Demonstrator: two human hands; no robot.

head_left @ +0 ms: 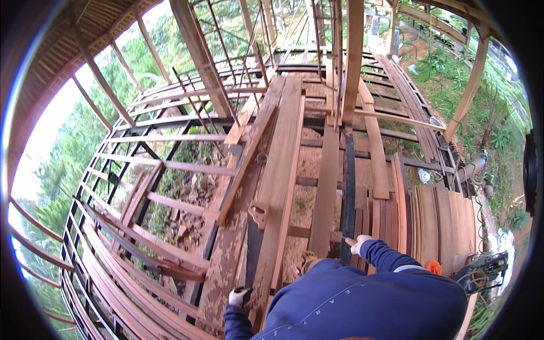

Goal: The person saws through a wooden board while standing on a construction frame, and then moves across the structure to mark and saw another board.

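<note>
My left hand [237, 297], in a pale glove, is closed beside a dark object I cannot make out, at the narrow end of a hand saw [253, 249]. The saw lies on a wide brown board [225, 266] with a worn, patchy surface, its wooden handle [259, 215] pointing away from me. Further right, my right hand [357, 245], also gloved, is closed at the edge of a black beam [348, 198]; what its fingers hold is hidden. Long planks [280, 153] run away from me between my hands. My blue sleeves and body cover the near part.
Narrow joists [181, 167] with open gaps over soil and rubble stretch left. Stacked boards [447, 221] lie at right, near an orange object [433, 267] and a machine with a yellow cord [481, 275]. Upright posts [352, 62] and thin rods stand ahead.
</note>
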